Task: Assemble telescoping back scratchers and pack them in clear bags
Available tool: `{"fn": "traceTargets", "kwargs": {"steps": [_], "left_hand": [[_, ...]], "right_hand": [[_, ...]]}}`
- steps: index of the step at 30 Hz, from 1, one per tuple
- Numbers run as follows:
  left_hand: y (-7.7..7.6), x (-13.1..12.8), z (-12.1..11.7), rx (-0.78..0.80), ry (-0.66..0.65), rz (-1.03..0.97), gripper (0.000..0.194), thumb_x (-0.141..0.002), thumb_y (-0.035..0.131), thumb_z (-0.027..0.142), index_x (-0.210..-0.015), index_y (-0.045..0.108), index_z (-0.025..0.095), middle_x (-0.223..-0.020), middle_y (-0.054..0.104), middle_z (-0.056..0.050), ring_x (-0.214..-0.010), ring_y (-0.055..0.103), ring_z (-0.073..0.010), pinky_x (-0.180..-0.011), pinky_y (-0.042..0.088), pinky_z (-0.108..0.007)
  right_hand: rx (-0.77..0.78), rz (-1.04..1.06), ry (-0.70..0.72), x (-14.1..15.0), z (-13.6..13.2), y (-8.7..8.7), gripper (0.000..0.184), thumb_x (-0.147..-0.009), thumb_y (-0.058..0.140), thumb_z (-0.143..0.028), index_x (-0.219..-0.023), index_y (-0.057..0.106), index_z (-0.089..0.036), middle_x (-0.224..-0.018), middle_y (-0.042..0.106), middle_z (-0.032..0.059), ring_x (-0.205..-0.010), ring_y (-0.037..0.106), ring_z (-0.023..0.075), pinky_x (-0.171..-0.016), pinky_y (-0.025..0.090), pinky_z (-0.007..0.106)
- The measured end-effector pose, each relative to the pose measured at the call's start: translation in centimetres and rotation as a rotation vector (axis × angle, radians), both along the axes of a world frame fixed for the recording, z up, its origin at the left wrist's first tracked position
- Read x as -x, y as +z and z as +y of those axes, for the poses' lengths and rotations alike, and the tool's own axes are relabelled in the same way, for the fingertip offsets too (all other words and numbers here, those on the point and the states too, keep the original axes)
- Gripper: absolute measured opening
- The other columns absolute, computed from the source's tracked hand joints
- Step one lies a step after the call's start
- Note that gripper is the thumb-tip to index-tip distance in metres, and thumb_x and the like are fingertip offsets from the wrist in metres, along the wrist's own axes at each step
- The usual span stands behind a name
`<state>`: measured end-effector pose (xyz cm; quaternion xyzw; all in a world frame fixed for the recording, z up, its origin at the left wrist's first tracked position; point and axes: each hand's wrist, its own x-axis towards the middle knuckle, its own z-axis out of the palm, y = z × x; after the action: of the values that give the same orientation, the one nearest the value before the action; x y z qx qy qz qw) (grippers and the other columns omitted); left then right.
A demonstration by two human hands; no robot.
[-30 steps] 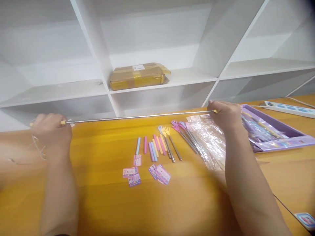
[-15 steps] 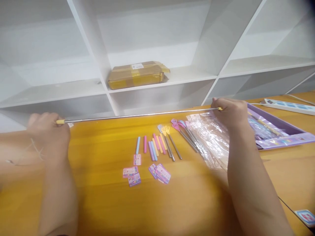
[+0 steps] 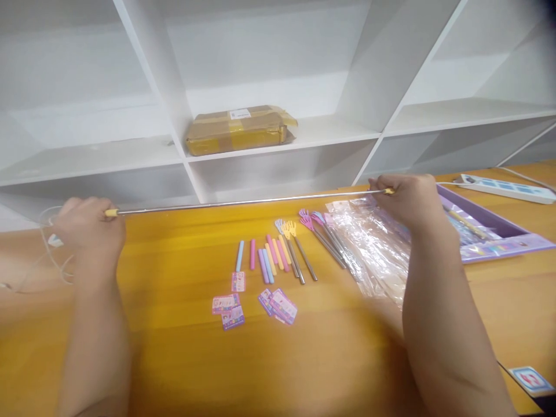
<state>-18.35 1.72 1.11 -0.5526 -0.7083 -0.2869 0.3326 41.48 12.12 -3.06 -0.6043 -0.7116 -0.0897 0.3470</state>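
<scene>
I hold a long thin metal telescopic rod (image 3: 247, 202) stretched level above the orange table (image 3: 174, 347). My left hand (image 3: 89, 229) is closed round its yellow left end. My right hand (image 3: 406, 200) is closed round its yellow right end. Below the rod, on the table, lie several pastel handle sleeves (image 3: 264, 260), several small claw-headed metal rods (image 3: 304, 243) and a few pink tags (image 3: 254, 304). A white cord (image 3: 39, 255) trails by my left hand.
Clear plastic sleeves (image 3: 373, 249) lie under my right forearm. A purple box (image 3: 490, 229) sits at the right, a white power strip (image 3: 506, 188) behind it. White shelves (image 3: 278, 75) stand at the back, with a taped brown parcel (image 3: 238, 128). Another tag (image 3: 532, 379) lies at bottom right.
The rod stays stretched between both hands. My right hand has shifted slightly right and up, and the view has drifted a little.
</scene>
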Motion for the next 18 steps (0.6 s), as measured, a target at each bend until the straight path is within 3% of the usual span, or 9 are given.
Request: {"fn": "traceTargets", "kwargs": {"steps": [5,10,18], "left_hand": [[-0.2,-0.8,0.5,0.019,0.003,-0.014,0.027,-0.060,0.061,0.018,-0.054,0.035,0.022,-0.056,0.033,0.000,-0.069,0.031,-0.0193,-0.062,0.017,-0.035],[-0.3,-1.4,0.5,0.018,-0.006,-0.011,0.026,-0.062,0.061,0.018,-0.055,0.035,0.022,-0.056,0.034,0.000,-0.070,0.031,-0.0190,-0.062,0.017,-0.035],[-0.3,-3.0,0.6,0.034,-0.002,-0.008,0.026,-0.059,0.061,0.017,-0.056,0.035,0.022,-0.057,0.035,0.000,-0.069,0.030,-0.0197,-0.061,0.016,-0.033]], "right_hand": [[0.139,0.037,-0.036,-0.1,-0.4,0.3,0.021,-0.075,0.061,-0.021,-0.062,0.046,-0.022,-0.057,0.034,-0.0025,-0.061,0.033,0.0141,-0.062,0.032,0.027],[0.150,0.022,-0.091,-1.0,-0.2,0.0,0.012,-0.072,0.060,-0.018,-0.064,0.053,-0.023,-0.055,0.037,-0.0028,-0.060,0.034,0.0145,-0.062,0.033,0.027],[0.131,-0.040,-0.100,-1.4,-0.2,-0.3,0.015,-0.069,0.059,-0.016,-0.061,0.049,-0.024,-0.052,0.033,-0.0031,-0.058,0.030,0.0156,-0.059,0.030,0.028]]}}
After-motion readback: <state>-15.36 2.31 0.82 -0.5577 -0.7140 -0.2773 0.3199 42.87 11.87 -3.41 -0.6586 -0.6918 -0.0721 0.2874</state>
